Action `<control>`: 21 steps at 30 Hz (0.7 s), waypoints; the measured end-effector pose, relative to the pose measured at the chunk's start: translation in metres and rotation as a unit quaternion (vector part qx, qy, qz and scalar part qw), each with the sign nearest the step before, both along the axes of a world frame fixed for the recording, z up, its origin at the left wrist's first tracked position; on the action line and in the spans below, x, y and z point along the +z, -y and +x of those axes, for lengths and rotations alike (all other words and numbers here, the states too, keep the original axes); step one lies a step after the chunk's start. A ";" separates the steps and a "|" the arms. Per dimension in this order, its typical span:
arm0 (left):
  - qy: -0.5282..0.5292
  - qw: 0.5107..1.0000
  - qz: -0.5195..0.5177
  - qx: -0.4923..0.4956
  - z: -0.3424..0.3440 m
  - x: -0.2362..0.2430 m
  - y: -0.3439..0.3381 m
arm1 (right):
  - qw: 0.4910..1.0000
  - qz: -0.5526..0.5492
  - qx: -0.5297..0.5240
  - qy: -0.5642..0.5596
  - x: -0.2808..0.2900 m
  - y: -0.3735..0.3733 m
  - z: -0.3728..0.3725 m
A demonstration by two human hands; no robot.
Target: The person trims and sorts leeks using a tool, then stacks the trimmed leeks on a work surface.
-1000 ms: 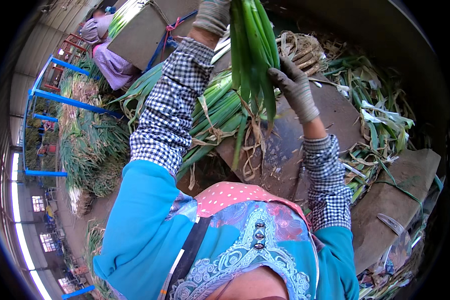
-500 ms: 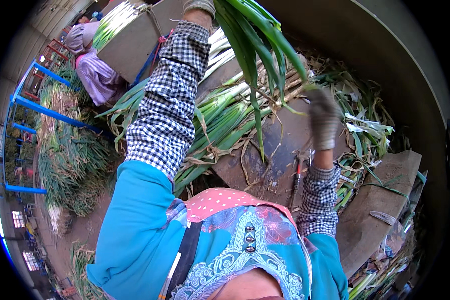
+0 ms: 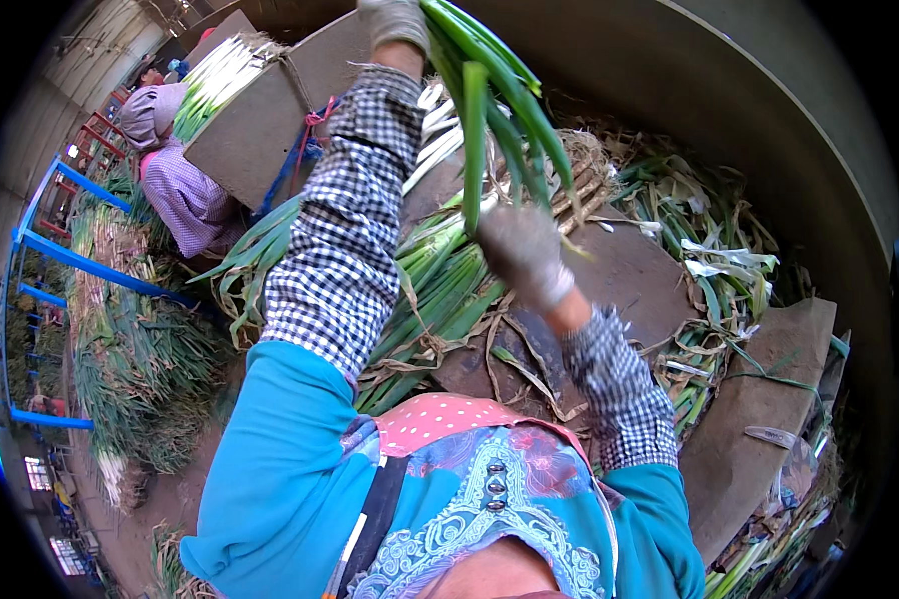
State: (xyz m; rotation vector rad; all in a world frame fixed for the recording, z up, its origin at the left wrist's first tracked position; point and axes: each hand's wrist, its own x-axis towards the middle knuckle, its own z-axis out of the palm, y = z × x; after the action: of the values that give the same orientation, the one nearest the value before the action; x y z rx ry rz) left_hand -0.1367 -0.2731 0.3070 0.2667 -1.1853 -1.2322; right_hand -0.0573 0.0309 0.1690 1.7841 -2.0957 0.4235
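At the top edge, my gloved left hand (image 3: 395, 22) is closed round a bunch of green onions. Their long green leaves (image 3: 514, 95) hang down toward me, and the upper part is out of view. My gloved right hand (image 3: 522, 255) is beside the lower leaf ends, smeared by motion, so its grip does not show. Below both hands, more green onions (image 3: 449, 285) lie in a pile on a dark board (image 3: 639, 270), their white stems pointing away and to the right. Dry, curled leaves are strewn around them.
A heap of stripped leaves (image 3: 714, 235) lies at the right, beside a brown board (image 3: 759, 419) tied with string. A curved wall (image 3: 769, 110) rises behind. At far left, a person (image 3: 185, 190) sits near a blue metal frame (image 3: 120, 265) and stacked green onions (image 3: 145, 339).
My right hand has swung left from over the board to the hanging leaves. The red-handled tool seen before on the board no longer shows. My left hand stays near the top edge.
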 end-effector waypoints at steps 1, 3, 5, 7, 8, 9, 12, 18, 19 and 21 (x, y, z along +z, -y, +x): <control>0.029 0.999 -0.010 -0.014 -0.001 0.009 0.006 | 0.995 -0.060 0.063 0.050 -0.014 -0.011 0.006; 0.033 0.998 -0.029 -0.034 0.006 0.026 0.035 | 0.970 -0.039 0.089 0.225 -0.020 -0.011 0.006; 0.098 0.994 -0.038 -0.005 0.011 0.028 0.042 | 0.936 0.020 0.025 0.351 -0.020 -0.014 -0.016; 0.172 0.983 -0.051 0.033 0.013 0.043 0.026 | 0.933 -0.179 0.004 0.313 -0.028 0.007 -0.031; 0.207 0.974 -0.063 0.070 0.020 0.044 0.031 | 0.936 -0.268 -0.033 0.227 -0.011 0.023 -0.026; 0.190 0.976 -0.077 0.076 0.022 0.042 0.036 | 0.946 -0.202 -0.087 0.239 0.004 0.042 -0.020; 0.185 0.976 -0.087 0.080 0.021 0.042 0.029 | 0.945 -0.226 -0.076 0.224 -0.002 0.090 -0.027; 0.374 0.904 -0.162 0.127 0.071 0.059 0.126 | 0.965 -0.236 0.110 0.040 0.016 0.038 0.018; 0.401 0.897 -0.180 0.057 0.099 0.069 0.169 | 0.957 -0.245 0.144 0.055 0.007 0.017 0.024; 0.540 0.791 -0.281 0.070 0.119 0.080 0.194 | 0.938 -0.165 0.065 0.299 -0.071 -0.034 -0.018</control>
State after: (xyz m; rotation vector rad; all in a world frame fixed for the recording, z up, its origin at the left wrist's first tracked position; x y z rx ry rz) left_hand -0.0175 -0.4675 0.3869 0.6358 -2.4023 -0.4591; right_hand -0.0754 0.0648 0.0982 1.7315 -2.0905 1.4189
